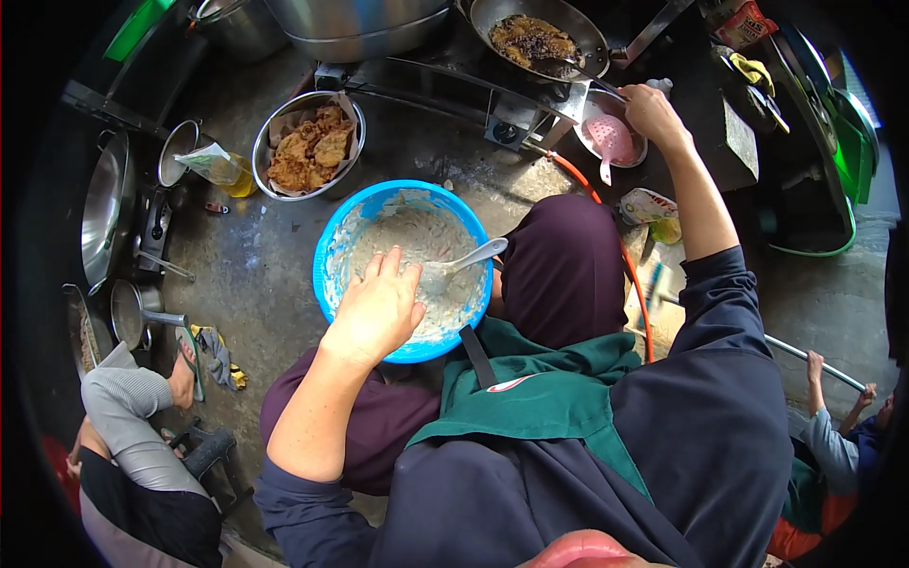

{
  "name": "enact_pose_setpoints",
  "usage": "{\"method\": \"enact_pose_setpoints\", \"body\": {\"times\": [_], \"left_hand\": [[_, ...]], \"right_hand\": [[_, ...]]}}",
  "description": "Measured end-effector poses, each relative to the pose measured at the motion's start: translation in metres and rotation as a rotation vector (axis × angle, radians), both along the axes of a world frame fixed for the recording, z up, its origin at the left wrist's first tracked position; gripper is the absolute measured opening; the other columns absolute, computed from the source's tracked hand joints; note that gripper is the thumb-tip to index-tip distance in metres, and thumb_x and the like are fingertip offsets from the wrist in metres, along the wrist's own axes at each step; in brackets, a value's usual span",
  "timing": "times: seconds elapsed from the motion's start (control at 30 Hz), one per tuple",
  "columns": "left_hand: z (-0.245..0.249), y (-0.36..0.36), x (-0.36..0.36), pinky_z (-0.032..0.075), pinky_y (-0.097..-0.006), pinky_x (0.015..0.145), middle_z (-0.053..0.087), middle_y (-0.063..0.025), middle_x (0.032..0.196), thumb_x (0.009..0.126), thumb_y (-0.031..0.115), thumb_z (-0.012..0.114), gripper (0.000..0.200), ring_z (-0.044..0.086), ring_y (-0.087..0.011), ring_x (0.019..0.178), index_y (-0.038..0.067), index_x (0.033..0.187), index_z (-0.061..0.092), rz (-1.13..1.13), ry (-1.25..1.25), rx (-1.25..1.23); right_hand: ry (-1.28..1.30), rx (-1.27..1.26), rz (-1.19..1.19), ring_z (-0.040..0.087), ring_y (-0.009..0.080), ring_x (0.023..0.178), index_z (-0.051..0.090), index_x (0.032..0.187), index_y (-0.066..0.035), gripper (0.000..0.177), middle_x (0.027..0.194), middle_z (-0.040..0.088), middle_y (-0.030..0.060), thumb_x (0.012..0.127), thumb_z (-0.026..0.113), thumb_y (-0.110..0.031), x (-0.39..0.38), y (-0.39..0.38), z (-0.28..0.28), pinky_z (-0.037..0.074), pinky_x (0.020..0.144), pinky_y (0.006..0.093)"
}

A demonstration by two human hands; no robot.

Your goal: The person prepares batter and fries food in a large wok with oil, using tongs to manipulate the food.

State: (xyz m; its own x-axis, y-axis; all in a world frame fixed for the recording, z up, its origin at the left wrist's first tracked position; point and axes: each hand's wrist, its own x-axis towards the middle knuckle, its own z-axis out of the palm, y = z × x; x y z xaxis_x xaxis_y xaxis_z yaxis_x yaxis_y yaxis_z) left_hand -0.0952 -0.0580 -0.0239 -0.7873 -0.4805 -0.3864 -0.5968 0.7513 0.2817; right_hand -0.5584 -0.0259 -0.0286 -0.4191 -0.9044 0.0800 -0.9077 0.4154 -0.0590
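Note:
Over the blue basin of pale, lumpy batter is my left hand, its fingers spread and nothing visible in its grasp. Whether the fingertips touch the batter I cannot tell. A light spoon rests in the basin, its handle over the right rim. At the upper right, my right hand is closed on the dark handle of a utensil. That utensil reaches into a frying pan, where brown pieces sit in dark oil.
Fried pieces fill a paper-lined metal bowl. A pink strainer lies in another bowl below the pan. An orange hose runs past my knee. One person sits at lower left; another holds a pole at right.

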Motion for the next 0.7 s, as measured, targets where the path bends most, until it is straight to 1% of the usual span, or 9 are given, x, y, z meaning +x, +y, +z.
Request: {"method": "enact_pose_setpoints", "body": {"times": [0.13, 0.17, 0.27, 0.3, 0.4, 0.43, 0.53, 0.7], "left_hand": [[0.001, 0.000, 0.001, 0.038, -0.0498, 0.101, 0.039, -0.0231, 0.138, 0.082, 0.024, 0.063, 0.050, 0.038, -0.0383, 0.129, 0.005, 0.127, 0.049, 0.003, 0.000, 0.002], [0.000, 0.001, 0.001, 0.038, -0.0499, 0.101, 0.039, -0.0231, 0.138, 0.082, 0.024, 0.063, 0.050, 0.038, -0.0384, 0.129, 0.005, 0.127, 0.049, -0.001, 0.004, 0.000], [0.003, 0.000, -0.001, 0.039, -0.0504, 0.100, 0.040, -0.0232, 0.138, 0.082, 0.024, 0.063, 0.050, 0.038, -0.0385, 0.129, 0.005, 0.127, 0.049, 0.008, -0.012, 0.010], [0.002, 0.001, -0.001, 0.039, -0.0506, 0.100, 0.040, -0.0231, 0.138, 0.082, 0.024, 0.063, 0.050, 0.039, -0.0385, 0.128, 0.005, 0.127, 0.049, 0.005, -0.008, 0.007], [0.000, 0.000, 0.000, 0.040, -0.0510, 0.099, 0.040, -0.0230, 0.138, 0.082, 0.024, 0.063, 0.050, 0.039, -0.0386, 0.128, 0.005, 0.127, 0.049, 0.004, 0.000, 0.000], [0.000, 0.000, 0.000, 0.040, -0.0510, 0.099, 0.040, -0.0230, 0.138, 0.082, 0.024, 0.063, 0.050, 0.039, -0.0385, 0.128, 0.005, 0.127, 0.049, 0.004, -0.001, 0.000], [0.000, -0.001, 0.000, 0.040, -0.0504, 0.099, 0.041, -0.0229, 0.137, 0.082, 0.023, 0.063, 0.050, 0.040, -0.0385, 0.127, 0.005, 0.126, 0.050, -0.005, 0.001, -0.012], [-0.001, 0.000, 0.001, 0.040, -0.0490, 0.100, 0.041, -0.0233, 0.137, 0.081, 0.022, 0.064, 0.051, 0.040, -0.0385, 0.127, 0.004, 0.126, 0.050, -0.005, 0.021, -0.009]], "right_hand": [[0.029, -0.118, -0.047, 0.061, 0.0343, 0.099, 0.066, 0.108, -0.005, 0.035, 0.105, 0.063, 0.0219, 0.079, 0.047, -0.004, -0.010, 0.001, 0.008, 0.047, 0.090, 0.0403], [0.070, -0.113, -0.070, 0.061, 0.0341, 0.099, 0.065, 0.110, -0.005, 0.037, 0.104, 0.064, 0.0214, 0.080, 0.045, -0.003, -0.013, -0.001, 0.007, 0.047, 0.090, 0.0407], [0.138, -0.070, -0.069, 0.062, 0.0338, 0.098, 0.066, 0.110, -0.005, 0.037, 0.102, 0.064, 0.0210, 0.080, 0.044, -0.003, -0.021, -0.008, -0.002, 0.047, 0.090, 0.0408], [0.175, -0.090, -0.012, 0.062, 0.0333, 0.097, 0.066, 0.109, -0.004, 0.036, 0.101, 0.065, 0.0205, 0.080, 0.045, -0.002, -0.021, -0.009, -0.007, 0.048, 0.089, 0.0409], [0.194, -0.056, 0.043, 0.063, 0.0331, 0.095, 0.066, 0.105, -0.002, 0.032, 0.099, 0.065, 0.0201, 0.081, 0.046, -0.002, -0.024, -0.015, -0.023, 0.049, 0.086, 0.0410], [0.179, -0.066, 0.036, 0.063, 0.0333, 0.094, 0.067, 0.100, -0.001, 0.027, 0.096, 0.066, 0.0198, 0.081, 0.048, -0.003, -0.028, -0.018, -0.031, 0.049, 0.085, 0.0411], [0.153, -0.066, 0.027, 0.063, 0.0339, 0.093, 0.066, 0.097, 0.000, 0.025, 0.096, 0.065, 0.0202, 0.081, 0.048, -0.004, -0.032, -0.022, -0.045, 0.049, 0.084, 0.0414], [0.149, -0.118, 0.068, 0.063, 0.0354, 0.093, 0.066, 0.094, -0.001, 0.024, 0.097, 0.065, 0.0204, 0.081, 0.047, -0.005, -0.039, -0.027, -0.052, 0.050, 0.083, 0.0425]]}}
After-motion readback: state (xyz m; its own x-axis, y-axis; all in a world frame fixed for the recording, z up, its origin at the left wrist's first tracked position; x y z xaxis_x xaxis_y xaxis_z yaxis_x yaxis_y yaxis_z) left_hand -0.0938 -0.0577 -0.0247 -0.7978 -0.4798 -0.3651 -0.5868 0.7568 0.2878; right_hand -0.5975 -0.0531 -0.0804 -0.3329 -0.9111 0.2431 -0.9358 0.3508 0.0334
